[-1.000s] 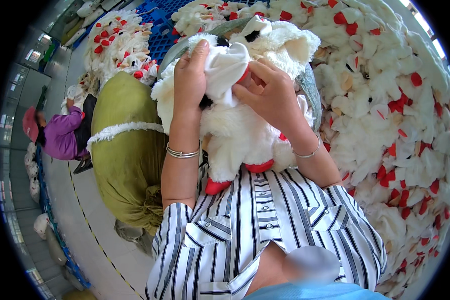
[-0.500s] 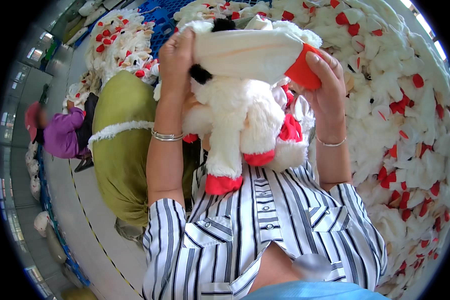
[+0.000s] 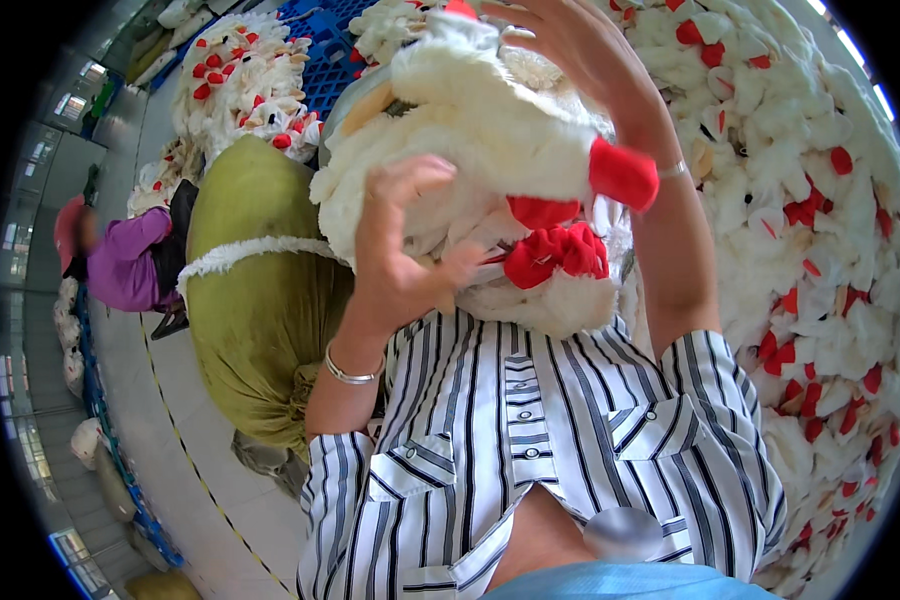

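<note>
A white, fluffy plush-toy skin [image 3: 530, 125] with a red foot end [image 3: 625, 174] lies sprawled across the heap in front of my chest. My left hand [image 3: 395, 245] is at the near left of it, fingers curved and apart with nothing in them; motion blurs the fingertips. My right hand [image 3: 575, 45] is stretched out over the far side of the plush, its fingers spread. Whether its fingertips touch the fur, I cannot tell. Beneath are more white plush pieces and a bunched red cloth part [image 3: 560, 255].
A stuffed green sack [image 3: 255, 330] tied with a white fluffy strip stands at my left. White and red plush pieces pile high on my right [image 3: 800, 260] and at the far left [image 3: 235, 90], by a blue plastic pallet [image 3: 335, 60]. A person in purple [image 3: 130, 260] sits farther left.
Both hands have let go of the plush skin that they held stretched between them, and it now lies on the heap. My left hand came nearer; my right hand went farther away.
</note>
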{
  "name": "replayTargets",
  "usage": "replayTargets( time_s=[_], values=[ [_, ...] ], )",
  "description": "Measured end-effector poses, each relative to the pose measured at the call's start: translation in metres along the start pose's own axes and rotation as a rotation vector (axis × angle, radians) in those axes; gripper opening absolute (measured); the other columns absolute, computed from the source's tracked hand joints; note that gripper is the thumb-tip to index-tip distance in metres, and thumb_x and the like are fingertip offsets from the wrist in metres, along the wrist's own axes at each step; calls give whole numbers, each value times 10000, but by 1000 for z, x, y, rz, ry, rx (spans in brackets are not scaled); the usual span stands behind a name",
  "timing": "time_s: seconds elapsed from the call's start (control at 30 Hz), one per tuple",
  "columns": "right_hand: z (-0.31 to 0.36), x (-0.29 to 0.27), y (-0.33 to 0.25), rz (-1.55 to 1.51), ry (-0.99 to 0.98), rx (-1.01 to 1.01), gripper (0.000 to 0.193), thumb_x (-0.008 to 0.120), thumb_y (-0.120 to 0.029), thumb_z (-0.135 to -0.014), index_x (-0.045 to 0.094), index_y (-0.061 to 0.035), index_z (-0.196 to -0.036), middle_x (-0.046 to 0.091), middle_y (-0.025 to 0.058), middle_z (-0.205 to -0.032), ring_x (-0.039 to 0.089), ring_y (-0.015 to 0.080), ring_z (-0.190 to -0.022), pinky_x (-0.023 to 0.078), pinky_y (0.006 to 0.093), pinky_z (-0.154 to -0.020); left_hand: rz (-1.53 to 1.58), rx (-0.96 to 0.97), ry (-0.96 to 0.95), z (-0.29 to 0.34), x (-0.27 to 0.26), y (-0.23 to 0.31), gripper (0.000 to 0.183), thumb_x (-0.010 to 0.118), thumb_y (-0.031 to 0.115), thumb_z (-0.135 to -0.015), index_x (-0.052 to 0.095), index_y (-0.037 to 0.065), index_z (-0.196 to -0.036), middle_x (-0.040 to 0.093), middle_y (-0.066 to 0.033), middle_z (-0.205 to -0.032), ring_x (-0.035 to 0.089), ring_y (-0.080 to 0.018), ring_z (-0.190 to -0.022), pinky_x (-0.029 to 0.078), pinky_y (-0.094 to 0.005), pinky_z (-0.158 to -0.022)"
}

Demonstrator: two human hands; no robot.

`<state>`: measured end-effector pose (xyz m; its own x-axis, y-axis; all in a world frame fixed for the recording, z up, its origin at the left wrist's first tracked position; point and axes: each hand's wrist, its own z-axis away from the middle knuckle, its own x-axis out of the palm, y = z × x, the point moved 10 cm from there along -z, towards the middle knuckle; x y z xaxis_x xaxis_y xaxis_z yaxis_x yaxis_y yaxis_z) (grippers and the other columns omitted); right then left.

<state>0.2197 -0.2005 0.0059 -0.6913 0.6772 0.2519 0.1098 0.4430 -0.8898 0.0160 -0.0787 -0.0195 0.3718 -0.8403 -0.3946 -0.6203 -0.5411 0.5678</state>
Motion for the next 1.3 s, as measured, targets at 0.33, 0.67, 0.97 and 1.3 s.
replayTargets(
  time_s=[0.33,0.67,0.97,1.3],
  values=[
    [148,-41,90,181,240,139,304,612,-111,-930,535,10,-1198,626,49,-1071,591,107,-984,507,282,-852,-166,185,-269,-23,80,43,602,788,209,-715,510,97,-1237,531,-116,-1296,463,-324,-1218,343,-431,-1038],
    [149,36,57,832,75,-15,750,763,-79,-781,356,-30,-1409,572,144,-1273,606,269,-1106,486,333,-928,285,-288,-47,-50,33,-25,104,647,62,-879,594,62,-968,614,2,-890,546,-76,-729,466,-240,-689],
    [134,-47,-32,449,425,-433,413,560,72,-852,539,-14,-1256,653,62,-992,538,85,-728,447,224,-681,329,-172,425,-74,-116,-52,196,538,31,-949,596,31,-1136,619,-9,-1005,586,-66,-898,475,-217,-806],
    [123,0,63,914,164,21,114,570,9,-792,643,-46,-860,660,125,-866,662,257,-824,531,367,-729,172,-228,433,-51,-144,-59,196,585,76,-934,658,8,-1103,672,-34,-923,631,-97,-806,521,-242,-743]
  ],
)
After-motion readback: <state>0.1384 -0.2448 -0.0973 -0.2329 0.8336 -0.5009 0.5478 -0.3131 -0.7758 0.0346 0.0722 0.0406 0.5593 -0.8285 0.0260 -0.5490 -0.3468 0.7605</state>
